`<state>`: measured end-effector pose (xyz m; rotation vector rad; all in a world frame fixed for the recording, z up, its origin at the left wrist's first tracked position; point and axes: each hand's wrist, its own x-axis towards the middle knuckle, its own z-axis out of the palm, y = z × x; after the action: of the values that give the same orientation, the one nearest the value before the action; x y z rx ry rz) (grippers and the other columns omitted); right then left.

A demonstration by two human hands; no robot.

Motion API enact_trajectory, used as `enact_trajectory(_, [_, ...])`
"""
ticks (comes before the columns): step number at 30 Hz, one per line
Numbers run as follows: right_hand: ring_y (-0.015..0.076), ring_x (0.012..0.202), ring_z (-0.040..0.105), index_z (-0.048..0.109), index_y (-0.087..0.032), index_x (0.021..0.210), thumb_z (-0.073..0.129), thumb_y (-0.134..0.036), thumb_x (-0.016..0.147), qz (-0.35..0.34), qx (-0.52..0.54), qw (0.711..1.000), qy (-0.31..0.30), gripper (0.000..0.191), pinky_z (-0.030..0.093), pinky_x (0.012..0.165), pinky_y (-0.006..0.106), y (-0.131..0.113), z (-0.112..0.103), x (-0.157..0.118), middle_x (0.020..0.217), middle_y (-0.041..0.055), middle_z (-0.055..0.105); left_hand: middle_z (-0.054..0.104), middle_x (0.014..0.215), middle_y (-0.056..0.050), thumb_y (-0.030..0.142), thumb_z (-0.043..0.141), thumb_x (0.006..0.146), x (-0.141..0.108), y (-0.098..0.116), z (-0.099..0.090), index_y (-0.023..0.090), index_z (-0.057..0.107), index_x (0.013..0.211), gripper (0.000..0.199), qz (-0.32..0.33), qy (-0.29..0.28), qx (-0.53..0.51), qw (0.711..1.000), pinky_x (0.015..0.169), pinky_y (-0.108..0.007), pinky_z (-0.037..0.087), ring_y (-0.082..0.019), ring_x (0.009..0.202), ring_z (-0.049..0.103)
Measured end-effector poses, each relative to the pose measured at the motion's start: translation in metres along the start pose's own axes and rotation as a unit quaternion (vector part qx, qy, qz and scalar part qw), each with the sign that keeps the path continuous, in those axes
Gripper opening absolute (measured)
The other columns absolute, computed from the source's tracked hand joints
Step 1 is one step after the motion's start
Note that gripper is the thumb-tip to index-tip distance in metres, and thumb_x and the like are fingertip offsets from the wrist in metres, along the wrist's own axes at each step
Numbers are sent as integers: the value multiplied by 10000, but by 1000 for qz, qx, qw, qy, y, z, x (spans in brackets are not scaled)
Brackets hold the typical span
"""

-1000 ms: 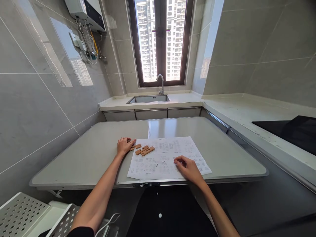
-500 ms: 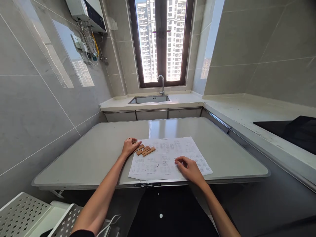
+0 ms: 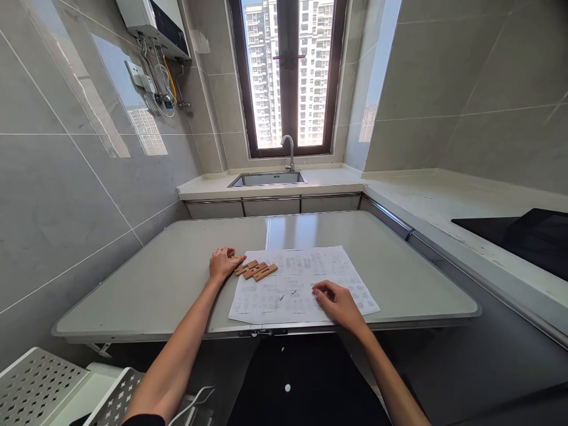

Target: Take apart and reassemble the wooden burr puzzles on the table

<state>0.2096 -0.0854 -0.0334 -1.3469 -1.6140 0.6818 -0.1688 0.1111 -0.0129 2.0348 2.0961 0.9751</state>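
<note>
On the table, several notched wooden pieces [image 3: 266, 272] lie side by side, slanted, over the upper left part of a printed paper sheet [image 3: 297, 296]. Just left of them, my left hand [image 3: 223, 262] is closed round something small and brown, mostly hidden by the fingers; it looks like wood. My right hand [image 3: 335, 300] rests on the lower right part of the sheet, its fingers curled with the tips close together. Whether anything is between those fingertips is too small to tell. Two dark check-like marks show on the paper between the hands.
The pale folding table [image 3: 177, 284] has a seam down its middle. Beyond it are a counter with a sink [image 3: 266, 178] and a faucet [image 3: 290, 152]. A black panel [image 3: 519, 236] lies on the right counter. A white perforated rack [image 3: 39, 378] stands at the lower left.
My left hand has moved left, away from the wooden pieces, with the small brown thing in it. More of the leftmost piece now shows. My right hand has stayed in place on the sheet.
</note>
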Motion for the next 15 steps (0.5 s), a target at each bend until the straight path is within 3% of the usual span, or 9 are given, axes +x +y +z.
enact_trajectory(5, [210,732,599,754,-230,962,550,-472,947,2,7,1000,-2,318,464,698,333,1,0,0,908,51,768,745,1126,-143,653,798,650,-7,-3,-18,219,716,976,549,-46,29,-38,998,981,-487,486,-417,1177,623])
enact_trajectory(9, [210,732,596,752,-228,967,550,-480,946,3,7,1000,-2,323,466,698,334,3,0,1,908,52,763,761,1120,-125,638,848,608,-10,2,-29,223,713,978,572,-85,36,-133,987,1003,-473,484,-391,1168,644])
enact_trajectory(12, [211,739,599,749,-229,973,552,-486,946,8,8,1000,-3,326,465,699,331,3,0,1,911,50,762,760,1133,-129,650,864,602,-11,14,-33,199,703,1040,649,-120,21,-246,961,1011,-431,498,-345,1168,654])
enact_trajectory(15, [214,748,600,748,-228,977,555,-487,949,11,10,1000,-5,324,462,704,331,1,0,0,913,52,761,760,1071,-142,753,777,677,-16,35,-33,154,692,1065,719,-162,-34,-377,911,920,-389,559,-296,1056,703])
